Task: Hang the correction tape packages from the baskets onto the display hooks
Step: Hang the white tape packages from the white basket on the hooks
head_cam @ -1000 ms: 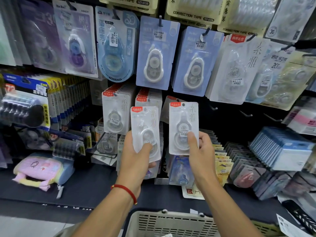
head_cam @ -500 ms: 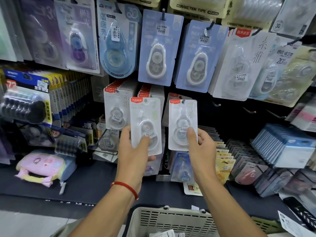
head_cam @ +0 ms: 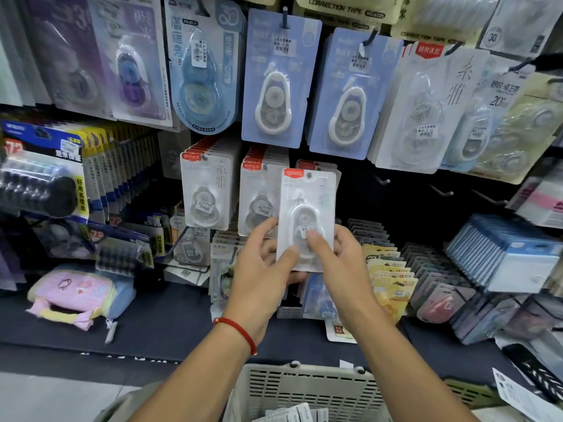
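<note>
Both hands are together at the centre of the view, holding one white correction tape package (head_cam: 307,220) upright in front of the display. The left hand (head_cam: 262,278) grips its lower left edge, thumb on the front face. The right hand (head_cam: 338,263) pinches its lower right part, thumb pressed on the clear blister. Whether a second package sits behind the front one cannot be told.

The held package overlaps the hanging row (head_cam: 259,190) of like packages at its 9 o'clock; another such row (head_cam: 207,190) hangs further toward 9 o'clock. At 12 o'clock hang two blue packages (head_cam: 280,80). At 3 o'clock of the held package a bare hook (head_cam: 382,179) projects from the dark panel.

A grey basket (head_cam: 304,388) sits at 6 o'clock, just below the forearms, with white packages (head_cam: 292,414) lying inside. A red bracelet (head_cam: 237,330) circles the left wrist.
</note>
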`<state>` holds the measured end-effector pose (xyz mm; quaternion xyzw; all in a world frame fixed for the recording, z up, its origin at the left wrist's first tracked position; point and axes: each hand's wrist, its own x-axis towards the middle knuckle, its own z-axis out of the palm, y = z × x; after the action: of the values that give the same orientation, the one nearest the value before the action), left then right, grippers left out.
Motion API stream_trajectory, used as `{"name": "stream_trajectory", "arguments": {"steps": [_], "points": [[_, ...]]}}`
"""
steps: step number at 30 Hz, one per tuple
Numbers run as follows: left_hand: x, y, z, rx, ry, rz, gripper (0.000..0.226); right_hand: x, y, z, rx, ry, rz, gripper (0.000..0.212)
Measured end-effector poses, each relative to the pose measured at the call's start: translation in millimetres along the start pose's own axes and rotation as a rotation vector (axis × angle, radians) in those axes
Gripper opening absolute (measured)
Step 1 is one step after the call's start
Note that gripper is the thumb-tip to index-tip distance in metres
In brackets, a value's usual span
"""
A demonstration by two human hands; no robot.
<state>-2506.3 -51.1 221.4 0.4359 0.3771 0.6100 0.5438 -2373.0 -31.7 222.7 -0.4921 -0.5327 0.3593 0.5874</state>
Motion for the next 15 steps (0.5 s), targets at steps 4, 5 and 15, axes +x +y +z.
{"name": "stream_trajectory", "arguments": {"steps": [4,5,15], "points": [[-3,0,0,0.052,0.003,-0.036,0.06,4,-1,-4,0.028,0.107,0.021,0.024],[-3,0,1,0.051,-0.008,-0.035,0.062,5,-1,-6,0.022,0.113,0.015,0.024],[2,-6,-2,0.188,-0.065,0.024,0.062,12,5,-11,-0.096,0.163,-0.012,0.028]]}}
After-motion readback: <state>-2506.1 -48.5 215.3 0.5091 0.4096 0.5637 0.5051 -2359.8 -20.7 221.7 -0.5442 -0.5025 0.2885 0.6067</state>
